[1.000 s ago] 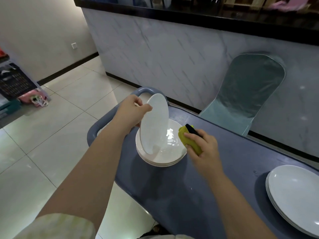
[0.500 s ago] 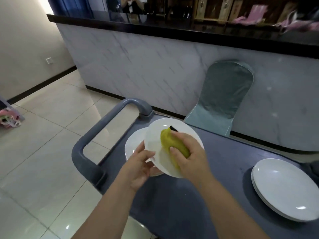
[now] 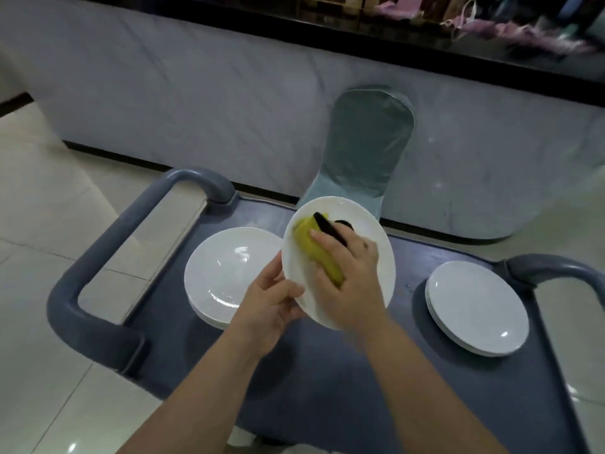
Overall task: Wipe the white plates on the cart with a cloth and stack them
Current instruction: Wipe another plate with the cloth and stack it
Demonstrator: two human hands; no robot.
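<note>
Yellow cloth (image 3: 316, 252) lies under the right hand's (image 3: 347, 280) curled fingers (image 3: 325, 244), pressed on the tilted white plate (image 3: 363, 221). The left hand's (image 3: 270, 304) fingers (image 3: 291, 288) pinch its rim just beside. Best sweep out to the edge, pinch steady, over the cart (image 3: 327, 404).

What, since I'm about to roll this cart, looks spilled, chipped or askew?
Nothing looks chipped or askew. A few small wet-looking specks lie on the cart top just left of the right plate stack; the left stack sits neatly too.

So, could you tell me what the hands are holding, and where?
Left hand grips the raised plate by its lower-left rim; right hand holds the yellow cloth.
</note>
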